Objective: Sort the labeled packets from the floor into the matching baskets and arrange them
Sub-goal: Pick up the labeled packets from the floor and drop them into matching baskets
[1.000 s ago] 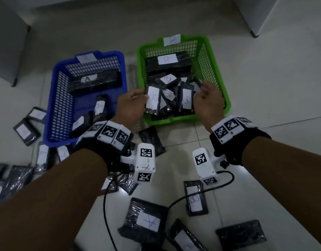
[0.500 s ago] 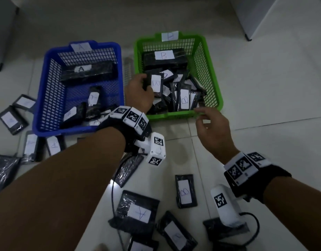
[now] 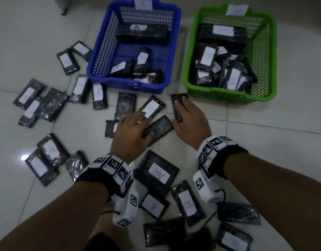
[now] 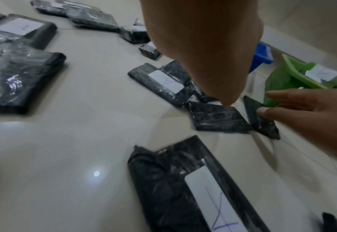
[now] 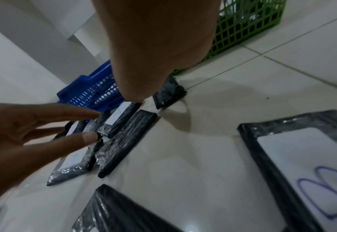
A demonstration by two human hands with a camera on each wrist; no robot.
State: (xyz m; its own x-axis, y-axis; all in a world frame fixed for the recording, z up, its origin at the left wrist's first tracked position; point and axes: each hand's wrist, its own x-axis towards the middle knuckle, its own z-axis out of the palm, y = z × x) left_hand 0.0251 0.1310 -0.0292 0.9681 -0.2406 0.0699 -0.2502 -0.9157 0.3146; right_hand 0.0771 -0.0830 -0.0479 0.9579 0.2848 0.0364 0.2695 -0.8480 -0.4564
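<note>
Both hands (image 3: 163, 127) reach over black packets (image 3: 158, 126) on the floor.

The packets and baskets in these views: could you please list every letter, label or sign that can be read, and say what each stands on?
"A": white label on the long packet at the back of the blue basket.
"A": label of the large floor packet between the wrists.
"B": label of the floor packet in the right wrist view.
Tags on the rims of both baskets, green basket included, and the other packet labels: too blurred to read.
</note>
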